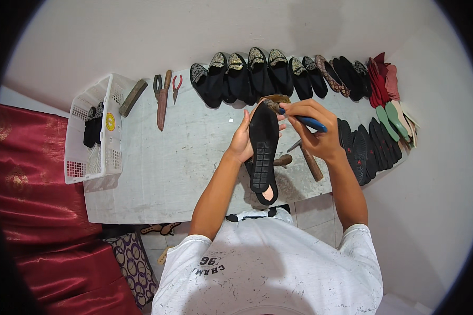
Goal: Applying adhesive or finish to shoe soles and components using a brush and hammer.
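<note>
My left hand (242,139) is closed around a black shoe (263,128), held bottom up over the table with its toe pointing away from me. A raised grid pattern covers its middle, and a light pink patch shows at the heel end. Between the fingers of my right hand (320,126) is a brush (312,124) with a blue handle. Its bristle end meets the toe area of the shoe; whether it touches or hovers just above I cannot tell. Behind the toe sits a brownish container (283,98), partly hidden by the brush and my hand.
Beneath my right forearm lies a hammer (312,164) near a wooden-handled tool (284,160). Finished-looking shoes (236,79) line the table's back; black soles (360,149) are at right. Left are red pliers (176,89), a sheathed tool (162,107), a block (133,98) and a white basket (111,152).
</note>
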